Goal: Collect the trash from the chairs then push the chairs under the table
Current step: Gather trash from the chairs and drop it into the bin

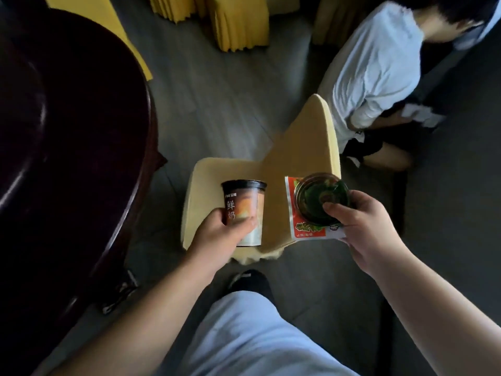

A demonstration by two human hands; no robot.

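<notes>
Grey flooring runs under everything, and at the far left the dark round table (67,137) curves out of the gloom, its rim glossy. Just right of it stands the pale yellow chair (217,169), turned with its back toward the far right and well clear of the table, so the pushing-in looks not yet done.

Over the seat, the left hand (217,234) has its fingers curled round a milk cup (245,210). It stands roughly upright, long axis vertical and tipped slightly, dark lid uppermost, printed characters facing us.

Further right, the right hand (360,229) pinches a green bottle (322,199) together with an orange snack wrapper (306,232) lying flat beneath it. The bottle's long axis seems to point away from the camera, one round end facing the lens (which end, I cannot tell).

My guess: this seat's trash is all in hand, nothing loose left on the cushion; what remains is disposing of it and sliding the chair in. Beyond, a second person (379,71) crouches, and more yellow-draped chairs (238,23) wait at the top.
</notes>
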